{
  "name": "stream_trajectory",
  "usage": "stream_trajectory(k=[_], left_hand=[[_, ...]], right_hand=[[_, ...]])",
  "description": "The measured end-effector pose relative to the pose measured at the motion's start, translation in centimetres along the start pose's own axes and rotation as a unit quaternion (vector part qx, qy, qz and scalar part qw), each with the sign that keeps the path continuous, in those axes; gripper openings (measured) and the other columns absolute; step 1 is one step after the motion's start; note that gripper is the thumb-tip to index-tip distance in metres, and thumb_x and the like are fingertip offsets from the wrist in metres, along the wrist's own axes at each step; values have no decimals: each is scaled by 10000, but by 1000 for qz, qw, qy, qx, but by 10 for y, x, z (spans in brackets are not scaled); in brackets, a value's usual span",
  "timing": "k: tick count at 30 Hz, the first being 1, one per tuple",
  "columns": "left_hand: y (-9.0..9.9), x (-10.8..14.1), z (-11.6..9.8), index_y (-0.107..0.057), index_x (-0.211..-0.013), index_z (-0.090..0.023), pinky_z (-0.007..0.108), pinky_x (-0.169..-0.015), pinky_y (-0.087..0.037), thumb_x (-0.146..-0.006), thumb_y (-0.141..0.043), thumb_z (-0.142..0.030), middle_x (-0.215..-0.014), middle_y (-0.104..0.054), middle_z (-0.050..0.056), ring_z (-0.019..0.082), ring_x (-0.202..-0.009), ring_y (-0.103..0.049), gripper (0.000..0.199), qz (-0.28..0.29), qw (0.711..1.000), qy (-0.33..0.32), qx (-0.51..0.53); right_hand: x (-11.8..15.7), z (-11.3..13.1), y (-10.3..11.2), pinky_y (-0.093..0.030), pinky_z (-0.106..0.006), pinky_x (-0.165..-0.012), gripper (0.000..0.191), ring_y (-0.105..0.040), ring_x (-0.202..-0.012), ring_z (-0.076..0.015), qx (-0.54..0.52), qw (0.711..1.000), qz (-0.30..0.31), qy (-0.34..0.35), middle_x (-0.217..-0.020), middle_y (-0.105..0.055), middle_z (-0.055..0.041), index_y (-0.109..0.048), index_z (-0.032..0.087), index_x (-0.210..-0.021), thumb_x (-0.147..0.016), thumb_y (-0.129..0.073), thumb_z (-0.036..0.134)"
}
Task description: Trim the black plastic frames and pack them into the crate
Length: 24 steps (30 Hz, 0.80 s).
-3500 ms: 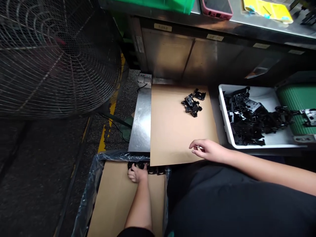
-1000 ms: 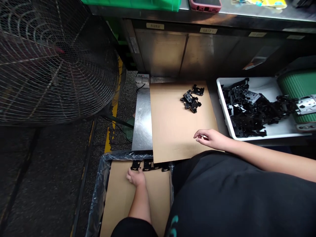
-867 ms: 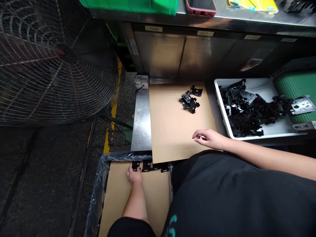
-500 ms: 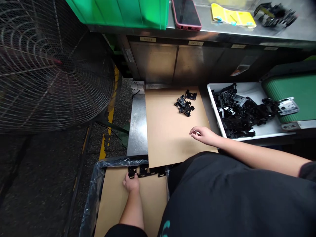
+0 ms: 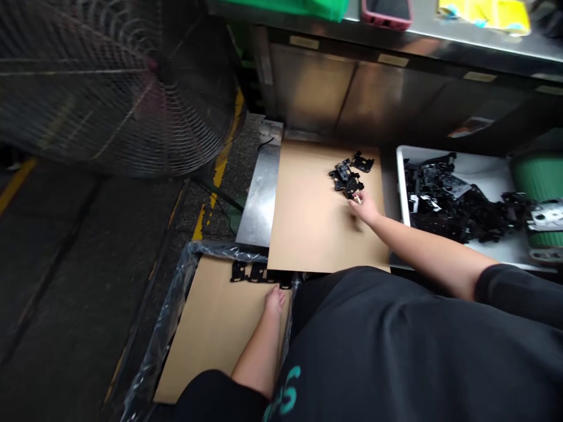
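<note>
My right hand (image 5: 364, 206) is over the cardboard sheet (image 5: 308, 223), its fingers curled at the near edge of a small pile of black brackets (image 5: 345, 174). A small white bit shows at its fingertips; what they hold is unclear. One more black bracket (image 5: 363, 163) lies just behind that pile. Lower down, my left hand (image 5: 275, 299) is closed above the cardboard in a plastic-lined crate (image 5: 189, 255). Its fingertips are close to the right end of a row of black brackets (image 5: 257, 272) along the crate's far side; whether it holds anything is hidden.
A white tray (image 5: 401, 187) heaped with black parts stands at the right, beside a green conveyor belt (image 5: 534, 170). A large caged fan (image 5: 149, 105) fills the upper left. On the steel shelf lie a phone (image 5: 387, 13) and a yellow sheet (image 5: 484, 13); a green bin (image 5: 299, 7) is there too.
My right hand has moved forward to the bracket pile, which looks unchanged. My left hand has moved from the left end of the bracket row to its right end. The view has shifted.
</note>
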<state>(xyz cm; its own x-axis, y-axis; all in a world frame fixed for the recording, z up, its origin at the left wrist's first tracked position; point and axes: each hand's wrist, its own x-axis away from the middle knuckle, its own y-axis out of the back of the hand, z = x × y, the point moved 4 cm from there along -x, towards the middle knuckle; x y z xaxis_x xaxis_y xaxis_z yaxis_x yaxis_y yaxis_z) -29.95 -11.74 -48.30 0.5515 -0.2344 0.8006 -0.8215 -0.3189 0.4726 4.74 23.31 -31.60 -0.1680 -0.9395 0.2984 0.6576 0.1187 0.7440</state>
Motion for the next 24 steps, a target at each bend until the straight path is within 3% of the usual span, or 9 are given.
stream_trajectory(k=[4, 10, 18, 24], left_hand=[[-27, 9, 6, -629, -1329, -177, 463, -931, -613, -994, -670, -384, -1320, -663, 115, 248, -1113, -688, 396, 25, 985, 63, 157], [-37, 14, 2, -623, -1341, -181, 469, -940, -610, -992, -674, -385, -1335, -656, 117, 255, -1131, -683, 408, 35, 951, 105, 290], [-37, 5, -10, -633, -1322, -173, 465, -932, -612, -989, -677, -387, -1322, -660, 114, 256, -1121, -684, 398, 5, 943, 138, 303], [-29, -9, -17, -643, -1318, -192, 470, -963, -601, -998, -660, -395, -1355, -650, 116, 259, -1150, -673, 380, -6, 949, 110, 297]], right_hand=[[9, -6, 2, -499, -393, -918, 232, -638, -919, -236, -8, 1000, 15, -1, -982, -689, -73, -663, 158, -1051, -853, -666, 279], [24, -15, 14, -483, -341, -768, 247, -592, -750, -179, -15, 1000, 23, -6, -852, -641, -4, -656, 174, -1085, -888, -676, 322], [32, -18, 9, -530, -349, -801, 254, -622, -816, -171, -23, 999, 33, 13, -949, -666, -29, -673, 162, -1097, -956, -695, 371], [39, -23, 8, -548, -390, -879, 231, -658, -910, -191, -23, 999, 41, 7, -1023, -697, -45, -688, 161, -1070, -977, -694, 373]])
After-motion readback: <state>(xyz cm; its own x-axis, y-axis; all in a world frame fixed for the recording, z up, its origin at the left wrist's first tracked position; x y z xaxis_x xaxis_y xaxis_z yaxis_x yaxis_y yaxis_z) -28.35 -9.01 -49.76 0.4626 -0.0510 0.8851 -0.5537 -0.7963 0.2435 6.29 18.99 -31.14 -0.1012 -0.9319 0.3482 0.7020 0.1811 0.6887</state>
